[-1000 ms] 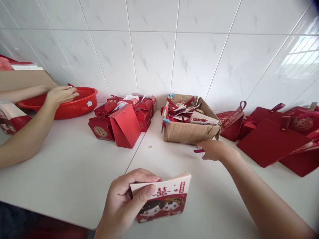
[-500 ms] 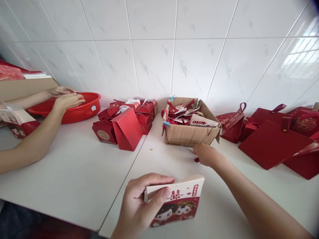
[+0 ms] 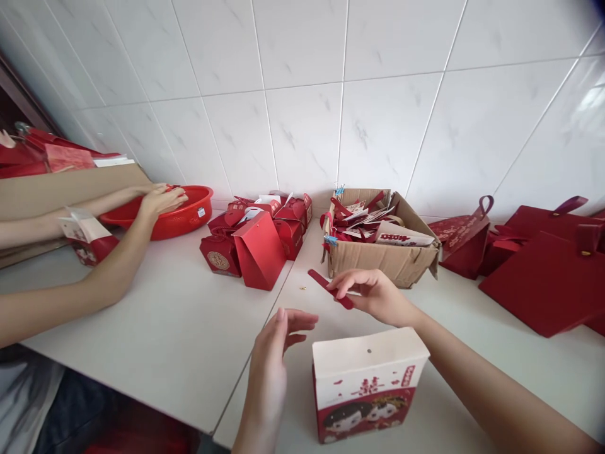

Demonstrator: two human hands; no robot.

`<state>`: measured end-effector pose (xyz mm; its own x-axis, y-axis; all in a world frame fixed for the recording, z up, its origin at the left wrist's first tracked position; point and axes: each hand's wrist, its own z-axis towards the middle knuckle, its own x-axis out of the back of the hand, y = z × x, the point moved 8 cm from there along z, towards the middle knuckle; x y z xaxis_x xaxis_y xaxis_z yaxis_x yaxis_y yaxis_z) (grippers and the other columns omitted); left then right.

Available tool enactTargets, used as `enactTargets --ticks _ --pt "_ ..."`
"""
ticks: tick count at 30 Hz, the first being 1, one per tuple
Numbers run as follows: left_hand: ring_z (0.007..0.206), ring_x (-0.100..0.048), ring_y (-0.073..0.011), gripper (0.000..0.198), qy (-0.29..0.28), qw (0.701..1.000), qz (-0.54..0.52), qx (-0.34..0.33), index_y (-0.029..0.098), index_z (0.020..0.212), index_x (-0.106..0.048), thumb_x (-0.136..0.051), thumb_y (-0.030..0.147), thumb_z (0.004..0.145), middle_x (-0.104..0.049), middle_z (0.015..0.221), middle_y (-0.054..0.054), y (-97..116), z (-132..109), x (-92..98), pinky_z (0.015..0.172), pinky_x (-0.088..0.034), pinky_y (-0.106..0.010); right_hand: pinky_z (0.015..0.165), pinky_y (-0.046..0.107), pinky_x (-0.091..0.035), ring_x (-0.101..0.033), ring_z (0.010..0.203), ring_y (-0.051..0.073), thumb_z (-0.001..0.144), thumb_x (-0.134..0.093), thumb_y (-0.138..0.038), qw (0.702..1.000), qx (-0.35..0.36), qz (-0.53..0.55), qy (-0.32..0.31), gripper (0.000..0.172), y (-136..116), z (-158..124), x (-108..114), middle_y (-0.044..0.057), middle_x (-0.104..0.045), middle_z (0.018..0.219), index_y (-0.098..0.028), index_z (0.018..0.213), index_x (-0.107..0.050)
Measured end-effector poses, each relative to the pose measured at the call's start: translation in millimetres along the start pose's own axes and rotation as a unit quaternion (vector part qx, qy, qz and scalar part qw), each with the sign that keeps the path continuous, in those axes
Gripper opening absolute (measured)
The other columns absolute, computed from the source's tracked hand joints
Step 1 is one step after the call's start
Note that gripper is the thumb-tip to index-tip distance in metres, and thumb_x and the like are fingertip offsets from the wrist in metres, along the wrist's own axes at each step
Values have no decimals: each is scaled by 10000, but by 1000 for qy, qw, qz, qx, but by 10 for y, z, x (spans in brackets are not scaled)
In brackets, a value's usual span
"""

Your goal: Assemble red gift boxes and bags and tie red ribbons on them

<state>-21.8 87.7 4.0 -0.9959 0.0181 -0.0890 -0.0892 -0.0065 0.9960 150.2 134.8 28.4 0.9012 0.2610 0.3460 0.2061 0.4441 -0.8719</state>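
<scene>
A flat dark-red strap (image 3: 326, 287) is pinched in my right hand (image 3: 373, 293), just in front of the cardboard box. Left of the gift box, my left hand (image 3: 276, 359) is off it, with fingers apart and nothing in them. The red and white gift box (image 3: 366, 391), printed with two cartoon figures, stands upright on the table near me. A small hole shows in its white top flap. Behind the hands, a tiny gold-coloured fastener (image 3: 303, 288) lies on the table.
The cardboard box (image 3: 382, 261) holds straps and cards. Several red gift boxes (image 3: 259, 252) stand left of it, and dark-red bags (image 3: 543, 277) lie at right. At left, a co-worker's hands (image 3: 163, 198) are over a red plastic basin (image 3: 182, 214), near another gift box (image 3: 87, 236).
My left hand has let go of the gift box, which now stands on the table. My right hand has come back from the cardboard box's front with the strap, now plainly visible.
</scene>
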Motion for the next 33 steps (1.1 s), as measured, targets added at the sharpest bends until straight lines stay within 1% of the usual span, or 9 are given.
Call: enactTargets --ticks 3,8,11,14,17,20,25,29,33 --pt "925 -654 -279 582 -1 997 75 29 153 853 -724 -429 655 864 -729 969 -126 -115 68 62 824 -466 -375 762 263 -540 -669 958 151 794 -709 -205 981 8 193 -5 25 32 -42 -70 50 -717 1028 -200 773 -696" --pt "1071 -622 -268 572 33 998 53 32 181 1188 -617 -567 613 818 -693 1141 -107 -245 110 91 845 -477 -331 796 277 -536 -681 879 143 861 -662 -282 977 -33 196 -73 121 58 -65 -397 57 -731 968 -184 833 -728" --pt "1006 -645 -256 456 18 998 52 12 157 1056 -665 -616 542 816 -720 1042 -100 -252 157 91 831 -483 -310 800 279 -531 -677 846 140 872 -642 -317 968 -41 206 -138 176 36 6 -669 63 -731 938 -164 901 -724" --pt "978 -646 -242 340 77 997 14 -7 161 853 -665 -588 492 850 -724 975 -87 -196 163 285 827 -473 -301 815 289 -528 -672 896 153 880 -610 -311 963 -21 184 -194 199 79 172 -851 78 -714 993 -151 957 -702" --pt "894 -633 -198 301 148 988 -38 -32 186 700 -566 -539 419 889 -708 869 -40 -125 121 527 804 -448 -281 755 290 -533 -669 829 151 875 -559 -256 998 -1 14 -64 178 293 454 -649 74 -700 965 -165 976 -675" --pt "689 -561 -145 315 146 988 -46 -31 192 647 -501 -522 382 897 -610 655 11 -125 125 607 697 -421 -246 796 345 -508 -628 861 179 816 -578 -198 995 -11 -82 46 225 526 584 -447 99 -644 1061 -180 1023 -663" --pt "623 -492 -121 322 140 990 22 11 190 719 -547 -533 464 888 -536 632 25 -226 182 583 598 -376 -216 955 469 -410 -575 970 267 752 -659 -199 992 -31 -110 52 170 784 556 -476 134 -633 1013 -151 901 -726" --pt "576 -460 -124 360 159 983 91 25 196 763 -575 -555 546 845 -470 592 39 -234 178 576 551 -364 -218 898 419 -458 -611 897 232 789 -660 -266 996 -55 -51 42 131 866 550 -506 116 -671 936 -159 789 -735" --pt "509 -391 -112 388 182 974 134 17 190 814 -637 -622 575 777 -417 557 57 -168 141 574 496 -325 -221 791 355 -535 -677 829 200 746 -722 -439 992 -86 87 -12 315 818 537 -609 90 -732 892 -159 888 -742"
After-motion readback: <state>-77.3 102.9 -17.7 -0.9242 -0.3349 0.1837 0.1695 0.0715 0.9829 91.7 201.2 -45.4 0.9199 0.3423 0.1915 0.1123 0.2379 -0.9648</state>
